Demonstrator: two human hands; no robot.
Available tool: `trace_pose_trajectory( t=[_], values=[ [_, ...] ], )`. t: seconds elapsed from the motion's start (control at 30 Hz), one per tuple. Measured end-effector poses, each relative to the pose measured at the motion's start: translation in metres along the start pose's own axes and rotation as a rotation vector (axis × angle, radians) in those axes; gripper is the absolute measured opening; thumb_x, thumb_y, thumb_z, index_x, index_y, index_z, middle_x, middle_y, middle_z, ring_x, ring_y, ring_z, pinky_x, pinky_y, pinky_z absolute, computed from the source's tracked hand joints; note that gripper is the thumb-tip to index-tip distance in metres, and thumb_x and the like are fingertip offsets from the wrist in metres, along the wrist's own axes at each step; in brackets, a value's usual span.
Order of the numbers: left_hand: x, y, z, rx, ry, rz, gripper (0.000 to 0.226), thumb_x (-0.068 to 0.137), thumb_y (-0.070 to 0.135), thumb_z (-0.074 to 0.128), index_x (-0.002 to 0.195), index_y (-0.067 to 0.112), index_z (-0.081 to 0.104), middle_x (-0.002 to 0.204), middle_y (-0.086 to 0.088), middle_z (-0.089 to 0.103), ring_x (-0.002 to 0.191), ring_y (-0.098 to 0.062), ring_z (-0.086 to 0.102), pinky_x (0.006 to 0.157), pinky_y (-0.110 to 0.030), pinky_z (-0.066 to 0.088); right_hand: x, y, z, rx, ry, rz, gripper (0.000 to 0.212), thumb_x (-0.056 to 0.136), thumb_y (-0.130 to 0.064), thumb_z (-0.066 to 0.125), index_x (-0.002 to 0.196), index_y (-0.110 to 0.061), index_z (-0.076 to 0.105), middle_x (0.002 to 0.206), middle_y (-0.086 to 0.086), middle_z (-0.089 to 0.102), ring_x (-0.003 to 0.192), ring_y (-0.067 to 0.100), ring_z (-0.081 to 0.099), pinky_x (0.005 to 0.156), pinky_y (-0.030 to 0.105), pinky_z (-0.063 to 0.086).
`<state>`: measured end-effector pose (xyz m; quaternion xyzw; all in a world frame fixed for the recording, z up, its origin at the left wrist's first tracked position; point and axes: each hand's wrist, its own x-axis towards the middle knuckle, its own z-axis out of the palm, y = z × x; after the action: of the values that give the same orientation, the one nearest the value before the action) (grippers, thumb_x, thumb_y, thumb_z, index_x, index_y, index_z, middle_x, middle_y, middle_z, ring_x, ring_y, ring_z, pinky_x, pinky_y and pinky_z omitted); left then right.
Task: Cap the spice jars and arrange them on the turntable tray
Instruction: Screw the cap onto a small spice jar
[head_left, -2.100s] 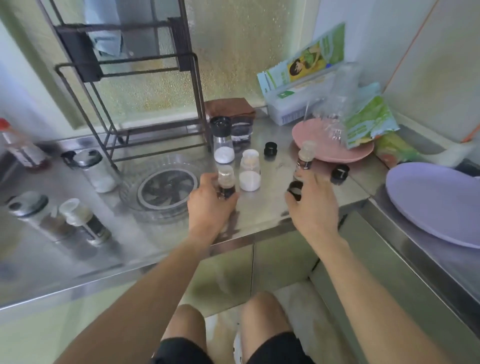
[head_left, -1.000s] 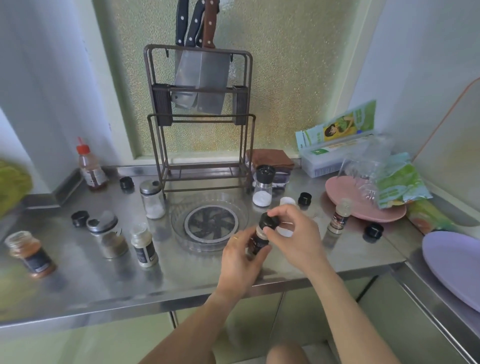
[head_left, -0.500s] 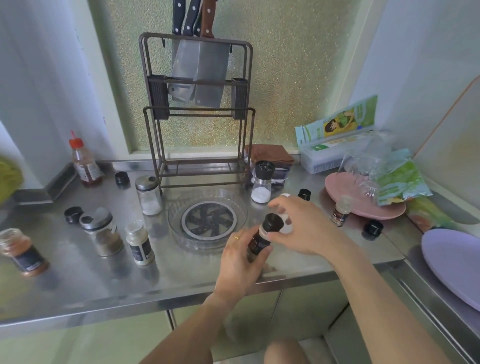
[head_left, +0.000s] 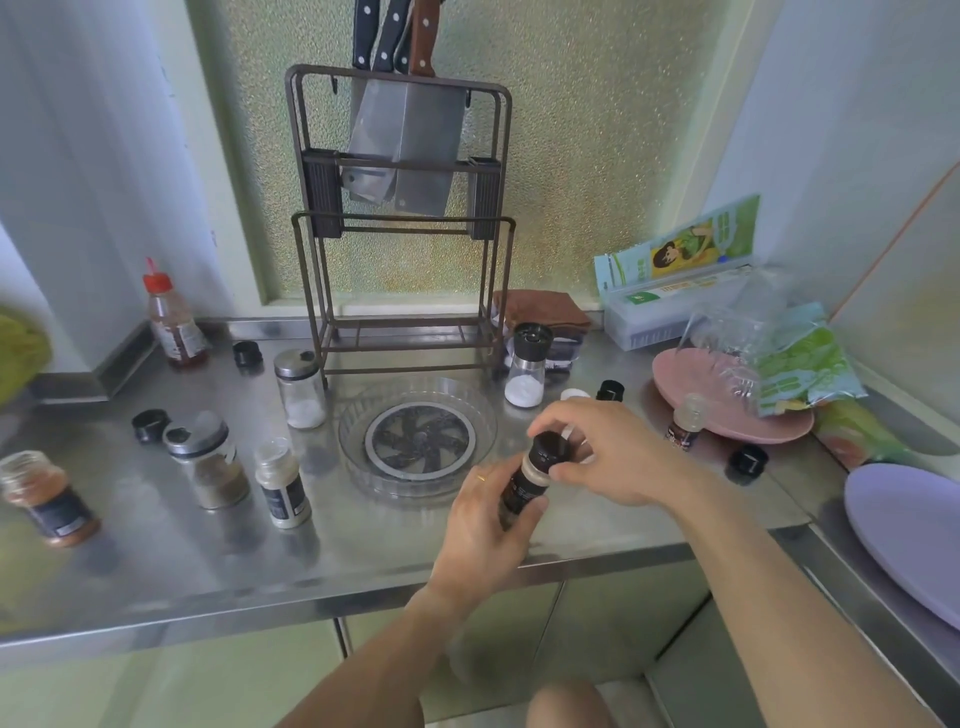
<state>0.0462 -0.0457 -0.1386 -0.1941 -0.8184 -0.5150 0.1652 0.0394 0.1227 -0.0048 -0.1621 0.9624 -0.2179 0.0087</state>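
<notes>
My left hand (head_left: 485, 525) grips a small dark-labelled spice jar (head_left: 524, 486), tilted, above the counter's front edge. My right hand (head_left: 602, 452) pinches the black cap (head_left: 550, 447) sitting on top of that jar. The clear round turntable tray (head_left: 415, 488) stands just left of my hands with nothing on it. Uncapped jars stand at the left (head_left: 283, 483) and right (head_left: 684, 428). Loose black caps lie at the left (head_left: 150, 425), back left (head_left: 247, 354), back right (head_left: 610, 391) and right (head_left: 748, 461). A white-capped jar is mostly hidden behind my right hand.
A knife rack (head_left: 402, 218) stands behind the tray. A salt grinder (head_left: 527, 371), metal-lidded shakers (head_left: 300, 387) (head_left: 208, 460), an orange spice jar (head_left: 49, 499) and a red-capped bottle (head_left: 174, 322) stand around. A pink plate (head_left: 691, 410) under bags and a purple plate (head_left: 904, 530) lie at the right.
Over two seconds my hands lifted the jar and a cap off the counter and brought the cap onto the jar. In the last half second the hands barely moved.
</notes>
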Motion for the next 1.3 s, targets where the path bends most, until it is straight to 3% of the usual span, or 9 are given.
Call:
trace_pose_trajectory(
  t=[0.2,0.3,0.37,0.53,0.63,0.73,0.83,1.13,1.3],
  values=[
    [0.0,0.001,-0.005,-0.288,-0.115,-0.184,0.031,0.089,0.036,0.069,0.118,0.032,0.062,0.096,-0.001,0.071,0.08,-0.024,0.065,0.074,-0.047,0.058,0.001,0.009,-0.011,0.12,-0.077,0.004,0.041,0.082,-0.006,0.081,0.112,-0.032,0.07,0.108,-0.007,0.069,0.09,0.011,0.069,0.085,0.031,0.061],
    [0.002,0.0,-0.008,-0.42,-0.182,-0.253,0.028,0.091,0.037,0.064,0.118,0.028,0.066,0.089,-0.016,0.067,0.072,-0.024,0.06,0.065,-0.032,0.056,0.0,0.012,-0.012,0.153,-0.111,0.005,0.045,0.08,0.006,0.077,0.103,-0.031,0.068,0.105,-0.003,0.068,0.092,0.015,0.071,0.085,0.039,0.062],
    [0.003,-0.001,-0.01,-0.446,-0.208,-0.266,0.028,0.094,0.035,0.058,0.118,0.025,0.067,0.083,-0.003,0.068,0.075,-0.01,0.057,0.071,-0.025,0.047,-0.001,0.014,-0.011,0.152,-0.116,0.008,0.046,0.079,0.009,0.074,0.098,-0.032,0.067,0.103,-0.002,0.069,0.091,0.015,0.072,0.085,0.042,0.062],
    [0.003,-0.004,-0.008,-0.407,-0.234,-0.274,0.026,0.089,0.039,0.063,0.114,0.04,0.065,0.09,-0.015,0.066,0.078,-0.029,0.069,0.073,-0.051,0.055,0.001,0.017,-0.007,0.147,-0.134,0.113,0.017,0.086,-0.033,0.079,0.1,-0.03,0.069,0.085,-0.003,0.077,0.074,0.012,0.075,0.082,0.041,0.062],
    [0.004,-0.007,-0.005,-0.34,-0.215,-0.267,0.032,0.084,0.039,0.067,0.116,0.04,0.063,0.095,-0.008,0.07,0.082,-0.038,0.073,0.077,-0.062,0.057,-0.002,0.013,-0.009,0.061,-0.136,0.124,0.033,0.08,-0.048,0.081,0.107,-0.035,0.067,0.094,-0.012,0.073,0.079,0.006,0.072,0.082,0.034,0.06],
    [0.004,-0.01,-0.003,-0.305,-0.217,-0.256,0.033,0.083,0.041,0.067,0.116,0.042,0.062,0.091,-0.004,0.073,0.082,-0.033,0.073,0.078,-0.06,0.057,-0.002,0.009,-0.01,0.015,-0.145,0.087,0.034,0.081,-0.035,0.082,0.11,-0.039,0.065,0.103,-0.013,0.068,0.087,0.01,0.069,0.082,0.031,0.057],
    [0.002,-0.008,-0.004,-0.273,-0.211,-0.233,0.034,0.084,0.04,0.066,0.118,0.039,0.062,0.091,0.002,0.072,0.082,-0.025,0.071,0.08,-0.054,0.058,-0.002,0.004,-0.009,-0.092,-0.1,0.147,0.036,0.08,-0.054,0.076,0.106,-0.032,0.068,0.098,-0.01,0.07,0.087,0.012,0.068,0.083,0.038,0.057],
    [0.001,-0.001,-0.008,-0.225,-0.164,-0.178,0.031,0.087,0.031,0.07,0.117,0.035,0.063,0.092,0.007,0.071,0.074,-0.006,0.063,0.07,-0.021,0.049,-0.006,-0.005,-0.006,-0.085,-0.112,0.127,0.045,0.08,-0.044,0.078,0.121,-0.035,0.059,0.109,-0.01,0.066,0.09,0.012,0.066,0.084,0.038,0.056],
    [0.001,0.0,-0.008,-0.223,-0.175,-0.164,0.031,0.088,0.032,0.07,0.117,0.033,0.062,0.101,0.008,0.073,0.09,-0.012,0.069,0.078,-0.029,0.057,-0.008,-0.004,0.002,-0.13,-0.013,0.179,0.044,0.079,-0.054,0.075,0.114,-0.032,0.063,0.104,-0.008,0.068,0.093,0.016,0.064,0.082,0.037,0.054]
  ],
)
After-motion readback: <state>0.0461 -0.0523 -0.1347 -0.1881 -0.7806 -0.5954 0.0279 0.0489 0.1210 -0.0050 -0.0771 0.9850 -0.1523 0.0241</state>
